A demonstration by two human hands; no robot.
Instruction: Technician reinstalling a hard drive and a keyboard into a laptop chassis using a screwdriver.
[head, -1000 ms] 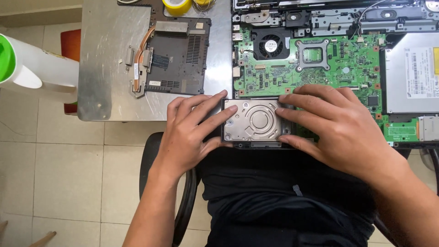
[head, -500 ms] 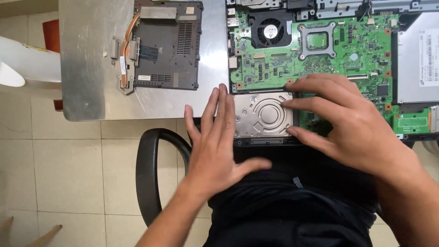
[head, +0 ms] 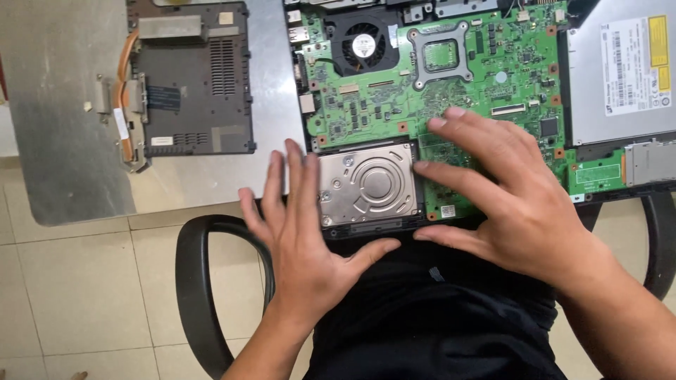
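Flanking the hard drive [head: 370, 184] at table edge, left hand [head: 303, 243], right hand [head: 517, 197], fingers spread, holding nothing

- Floor [head: 77, 281]: pale cream square tiles, thin grey joints, near left.
- Table [head: 63, 119]: grey metal top, dull and scuffed, edge running along the far left.
- Chair armrest [head: 193, 281]: black, curved, near left.
- Light: soft, even.

Two bare hands, left hand [head: 303, 246], right hand [head: 521, 204], bare forearms, black clothing on lap
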